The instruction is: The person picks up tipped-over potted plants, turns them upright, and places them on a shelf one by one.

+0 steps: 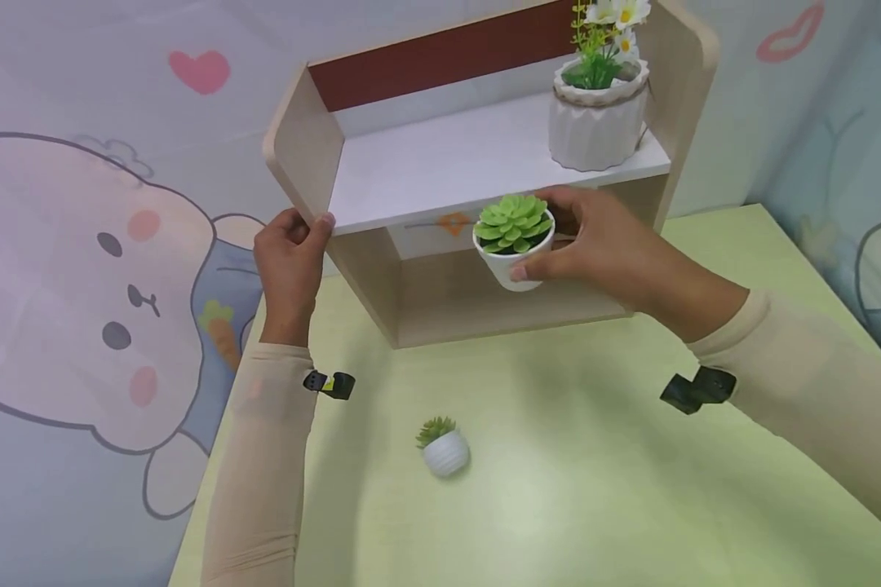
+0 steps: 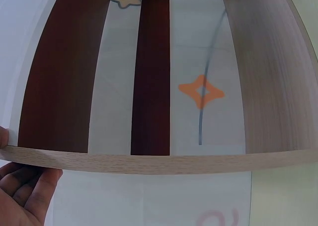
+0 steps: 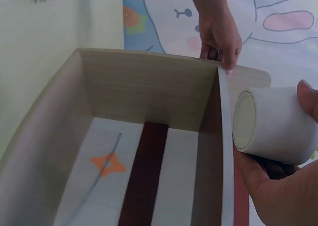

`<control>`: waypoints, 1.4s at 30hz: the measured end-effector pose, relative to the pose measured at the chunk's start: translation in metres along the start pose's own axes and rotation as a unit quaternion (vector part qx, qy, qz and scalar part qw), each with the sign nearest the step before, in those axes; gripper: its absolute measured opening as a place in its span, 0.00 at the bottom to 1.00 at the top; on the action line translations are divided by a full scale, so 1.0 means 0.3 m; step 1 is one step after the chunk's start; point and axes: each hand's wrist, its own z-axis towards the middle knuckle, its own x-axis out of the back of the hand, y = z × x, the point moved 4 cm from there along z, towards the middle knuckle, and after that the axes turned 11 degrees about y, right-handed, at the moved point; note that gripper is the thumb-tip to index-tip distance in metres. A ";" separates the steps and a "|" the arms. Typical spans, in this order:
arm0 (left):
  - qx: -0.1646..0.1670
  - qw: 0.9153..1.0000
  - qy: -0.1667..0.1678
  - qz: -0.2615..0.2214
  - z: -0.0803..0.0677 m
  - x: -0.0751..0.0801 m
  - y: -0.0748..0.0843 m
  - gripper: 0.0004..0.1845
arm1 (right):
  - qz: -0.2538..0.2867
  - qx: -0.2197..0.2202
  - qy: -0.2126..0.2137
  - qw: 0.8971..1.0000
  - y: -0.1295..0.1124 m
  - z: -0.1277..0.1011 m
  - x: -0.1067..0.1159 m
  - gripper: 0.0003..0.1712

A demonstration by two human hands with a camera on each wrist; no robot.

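My right hand (image 1: 602,240) grips a small white pot with a green succulent (image 1: 514,224) in front of the shelf's upper board. In the right wrist view the pot (image 3: 276,124) shows its round base, with thumb and fingers around its sides. At the left end of the wooden shelf (image 1: 370,285), my left hand (image 1: 291,253) pinches the side panel's edge, its thumb by the upper board's corner. The left wrist view shows those fingers (image 2: 42,193) against the outside of the panel.
A white ribbed pot with daisies (image 1: 598,114) stands at the right of the upper board. On the green table (image 1: 558,489), a smaller succulent in a white pot (image 1: 445,452) lies tilted in front of the shelf. A cartoon-printed cloth (image 1: 81,285) hangs behind.
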 end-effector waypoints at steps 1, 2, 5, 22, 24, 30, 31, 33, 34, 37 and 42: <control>-0.001 1.000 0.001 0.000 0.000 -0.001 -0.002 0.20 | 0.002 -0.001 0.007 1.000 -0.012 0.012 0.000 0.45; -0.002 1.000 0.001 -0.002 0.001 -0.002 -0.005 0.20 | 0.010 0.001 0.015 1.000 -0.024 0.023 -0.001 0.45; -0.004 1.000 0.002 0.000 0.002 -0.004 -0.010 0.20 | 0.035 0.016 0.038 0.999 -0.054 0.060 -0.009 0.45; -0.017 1.000 -0.005 0.011 0.001 -0.015 0.001 0.19 | 0.010 0.014 0.163 0.987 -0.086 0.257 -0.036 0.49; -0.015 1.000 -0.010 0.008 -0.001 -0.017 -0.001 0.20 | 0.011 0.003 0.160 0.987 -0.080 0.267 -0.041 0.49; -0.015 1.000 -0.008 0.010 -0.009 -0.012 -0.007 0.20 | -0.006 -0.010 0.158 0.987 -0.067 0.292 -0.058 0.50; -0.015 1.000 -0.006 0.013 -0.010 -0.011 -0.007 0.19 | -0.012 -0.011 0.158 0.987 -0.067 0.296 -0.059 0.50; -0.017 1.000 -0.004 0.015 -0.011 -0.009 -0.007 0.19 | -0.024 -0.014 0.157 0.987 -0.068 0.305 -0.058 0.50; -0.019 1.000 -0.004 0.015 -0.010 -0.009 -0.007 0.19 | -0.029 -0.017 0.156 0.987 -0.068 0.309 -0.058 0.50; -0.021 1.000 -0.004 0.017 -0.009 -0.007 -0.009 0.20 | -0.046 -0.022 0.156 0.986 -0.072 0.322 -0.054 0.50; -0.025 1.000 0.003 0.019 -0.002 0.000 -0.012 0.20 | -0.081 -0.034 0.149 0.985 -0.087 0.343 -0.056 0.52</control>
